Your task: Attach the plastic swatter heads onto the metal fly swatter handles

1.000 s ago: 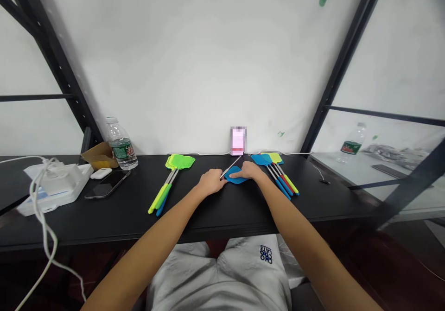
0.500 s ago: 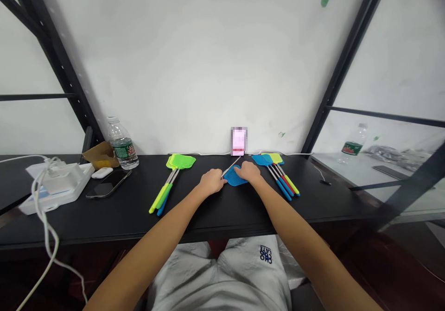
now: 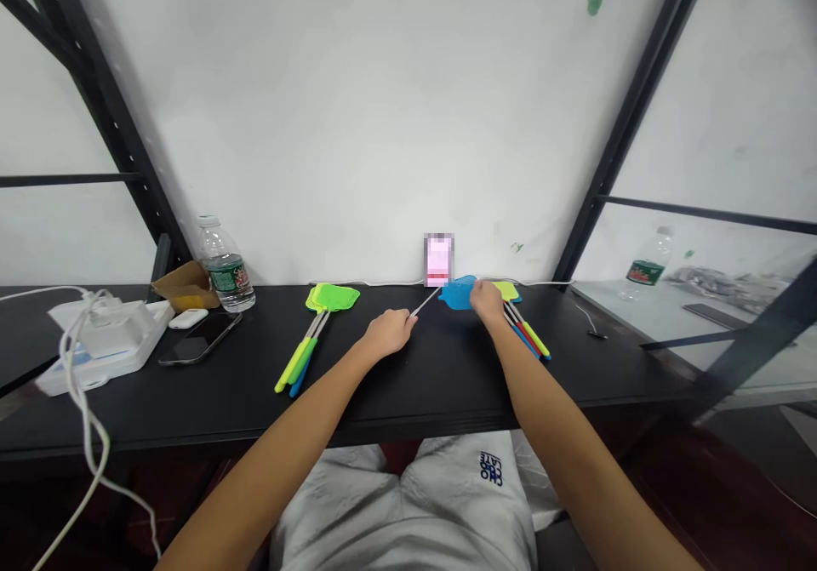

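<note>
Over the middle of the black table a blue mesh fly swatter (image 3: 457, 294) is stretched between my hands. My left hand (image 3: 389, 333) is closed around its lower end, and a thin metal rod (image 3: 426, 301) runs up from my fist to the pointed end of the blue head. The handle is hidden in the fist. My right hand (image 3: 488, 300) grips the far edge of the head. It partly covers a bundle of fly swatters (image 3: 528, 335) with yellow, red and blue handles. Another bundle, with green heads (image 3: 338, 297), lies left of my left hand.
A phone with a blurred screen (image 3: 438, 258) leans on the wall behind. At the left are a water bottle (image 3: 226, 273), a cardboard box (image 3: 185, 286), a dark phone (image 3: 201, 339), a white case (image 3: 187, 318) and a power strip with cables (image 3: 115, 341). A short cable (image 3: 597, 334) lies at right.
My right hand has moved right and away from me with the blue swatter head, toward the right bundle. My left hand has barely moved, and my hands are farther apart.
</note>
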`<state>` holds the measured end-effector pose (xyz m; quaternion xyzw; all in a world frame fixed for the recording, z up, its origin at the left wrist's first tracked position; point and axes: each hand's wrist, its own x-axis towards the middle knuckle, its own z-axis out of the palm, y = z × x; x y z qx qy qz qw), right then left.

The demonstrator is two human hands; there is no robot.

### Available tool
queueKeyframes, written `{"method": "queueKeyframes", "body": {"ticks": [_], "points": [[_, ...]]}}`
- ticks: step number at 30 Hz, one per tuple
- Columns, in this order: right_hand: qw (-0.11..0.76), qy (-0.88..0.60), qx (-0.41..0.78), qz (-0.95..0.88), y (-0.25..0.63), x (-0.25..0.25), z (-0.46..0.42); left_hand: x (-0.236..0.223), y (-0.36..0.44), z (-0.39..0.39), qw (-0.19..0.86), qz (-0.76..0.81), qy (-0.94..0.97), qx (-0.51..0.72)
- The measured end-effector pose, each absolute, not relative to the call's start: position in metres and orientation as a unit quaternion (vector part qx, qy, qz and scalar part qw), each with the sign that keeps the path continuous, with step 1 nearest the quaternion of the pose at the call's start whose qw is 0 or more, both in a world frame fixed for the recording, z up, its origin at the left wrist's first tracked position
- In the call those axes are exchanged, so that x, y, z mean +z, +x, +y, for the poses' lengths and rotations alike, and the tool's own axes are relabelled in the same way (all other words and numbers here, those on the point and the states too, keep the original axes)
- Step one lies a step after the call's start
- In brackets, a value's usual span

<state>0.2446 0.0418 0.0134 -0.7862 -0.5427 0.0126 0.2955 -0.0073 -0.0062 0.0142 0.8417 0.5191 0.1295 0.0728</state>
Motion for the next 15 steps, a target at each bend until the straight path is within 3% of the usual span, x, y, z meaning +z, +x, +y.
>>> {"method": "queueKeyframes", "body": {"ticks": [5,15], "points": [[0.386,-0.803,-0.028,-0.453,0.266,0.026,0.030,0.016,-0.010,-0.006,0.074,0.484,0.862,0.133],[0.409,-0.801,-0.027,-0.436,0.267,0.029,0.025,0.017,-0.010,-0.007,0.077,0.494,0.856,0.136]]}}
